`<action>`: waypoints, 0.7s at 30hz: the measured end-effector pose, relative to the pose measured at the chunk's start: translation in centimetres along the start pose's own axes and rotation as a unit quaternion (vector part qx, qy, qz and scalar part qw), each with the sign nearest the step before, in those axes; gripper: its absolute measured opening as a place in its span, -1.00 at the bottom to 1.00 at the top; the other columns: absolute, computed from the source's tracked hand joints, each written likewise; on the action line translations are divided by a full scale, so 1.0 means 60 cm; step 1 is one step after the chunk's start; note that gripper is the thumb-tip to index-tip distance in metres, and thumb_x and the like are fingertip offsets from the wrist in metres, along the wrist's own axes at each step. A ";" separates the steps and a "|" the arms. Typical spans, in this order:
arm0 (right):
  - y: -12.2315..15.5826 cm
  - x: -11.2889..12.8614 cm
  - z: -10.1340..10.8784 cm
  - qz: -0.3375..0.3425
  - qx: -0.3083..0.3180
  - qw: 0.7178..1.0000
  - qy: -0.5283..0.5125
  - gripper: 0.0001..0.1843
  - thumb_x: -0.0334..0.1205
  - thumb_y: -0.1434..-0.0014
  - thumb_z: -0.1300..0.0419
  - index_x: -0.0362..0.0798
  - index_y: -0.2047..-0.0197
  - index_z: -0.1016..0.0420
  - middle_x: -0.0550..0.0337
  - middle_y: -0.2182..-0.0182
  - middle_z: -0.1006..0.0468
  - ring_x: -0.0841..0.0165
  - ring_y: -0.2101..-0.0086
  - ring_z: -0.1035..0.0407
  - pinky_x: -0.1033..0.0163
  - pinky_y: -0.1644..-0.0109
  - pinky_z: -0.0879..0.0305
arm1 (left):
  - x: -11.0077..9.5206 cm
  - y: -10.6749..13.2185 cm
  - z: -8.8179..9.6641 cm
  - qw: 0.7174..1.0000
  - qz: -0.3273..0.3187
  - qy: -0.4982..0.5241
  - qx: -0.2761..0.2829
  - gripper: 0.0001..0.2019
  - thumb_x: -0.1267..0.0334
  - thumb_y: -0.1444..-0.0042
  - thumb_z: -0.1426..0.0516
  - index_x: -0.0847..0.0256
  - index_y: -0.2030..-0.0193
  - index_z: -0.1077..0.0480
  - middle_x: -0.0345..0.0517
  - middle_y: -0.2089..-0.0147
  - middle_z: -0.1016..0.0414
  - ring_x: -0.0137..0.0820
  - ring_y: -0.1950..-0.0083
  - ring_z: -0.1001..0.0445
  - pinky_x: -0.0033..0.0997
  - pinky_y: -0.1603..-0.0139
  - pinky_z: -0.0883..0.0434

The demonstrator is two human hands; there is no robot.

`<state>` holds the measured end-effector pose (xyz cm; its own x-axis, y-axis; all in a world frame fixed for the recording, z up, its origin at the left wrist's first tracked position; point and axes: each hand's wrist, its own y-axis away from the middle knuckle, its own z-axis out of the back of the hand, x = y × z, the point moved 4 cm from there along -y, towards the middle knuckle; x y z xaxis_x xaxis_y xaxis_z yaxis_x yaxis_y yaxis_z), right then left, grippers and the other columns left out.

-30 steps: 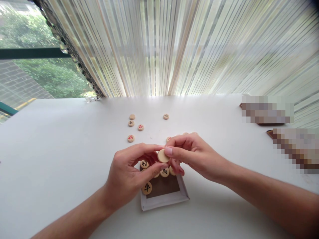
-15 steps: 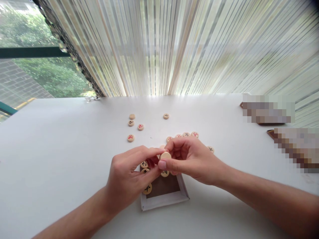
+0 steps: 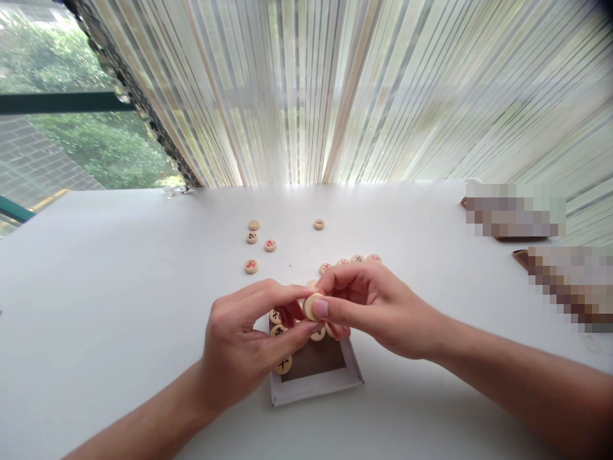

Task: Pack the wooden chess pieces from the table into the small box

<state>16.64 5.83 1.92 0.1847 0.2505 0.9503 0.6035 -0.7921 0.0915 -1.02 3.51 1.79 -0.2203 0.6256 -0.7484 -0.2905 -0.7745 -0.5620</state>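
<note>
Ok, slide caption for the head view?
Left hand and right hand hold a plain-faced disc over an open box of marked discs.

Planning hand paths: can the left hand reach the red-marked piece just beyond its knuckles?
Probably yes: nothing visible stands between the left hand and the red-marked piece, though the hand might first need to release the pale disc.

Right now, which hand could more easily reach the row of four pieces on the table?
Probably the right hand: its knuckles are just in front of the row, while the left hand is farther left. Both hands hold the pale disc, though.
</note>
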 end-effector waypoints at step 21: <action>0.003 0.016 0.011 0.062 -0.047 0.983 0.163 -0.79 -0.15 -0.18 -0.53 -0.12 0.20 -0.75 0.12 0.40 -0.68 0.38 0.43 -0.47 0.29 0.35 -0.39 | 0.009 -0.003 0.003 0.999 0.044 0.014 -0.018 -0.75 0.50 -0.21 -0.37 0.10 0.04 -0.62 -0.23 0.21 -0.66 -0.51 0.27 -0.59 -0.53 0.21 -0.58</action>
<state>17.44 6.26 2.65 -0.0155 -0.0319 0.9994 0.5143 -0.8574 -0.0194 -1.22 4.02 1.54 -0.2168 0.5530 -0.8045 -0.2366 -0.8293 -0.5063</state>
